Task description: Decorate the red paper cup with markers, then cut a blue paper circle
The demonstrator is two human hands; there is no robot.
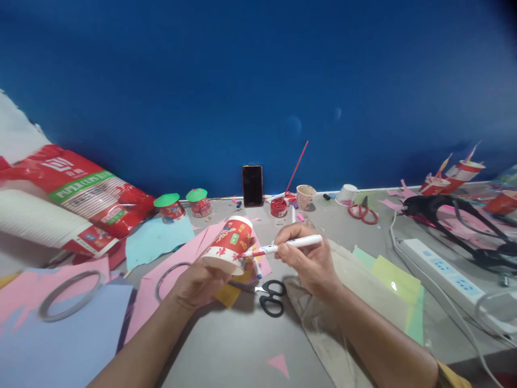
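My left hand (201,284) is wrapped around a red and white paper cup (229,243), tilted with its open rim facing up and away. In my right hand (309,264) is a white marker (299,242), pinched between thumb and fingers. Its red tip end points left at the white band near the lower edge of the cup; whether it touches, I cannot tell. Just below the hands lie black-handled scissors (273,298), a blue-capped marker (257,268) and an orange-yellow paper piece (228,293).
A red paper-cup bag (92,186) and stacked cups (44,215) are at left. Two green-topped cups (169,207), a phone (252,186) and a small red container (278,207) stand by the wall. Red-handled scissors (363,213) and a power strip (448,275) lie right.
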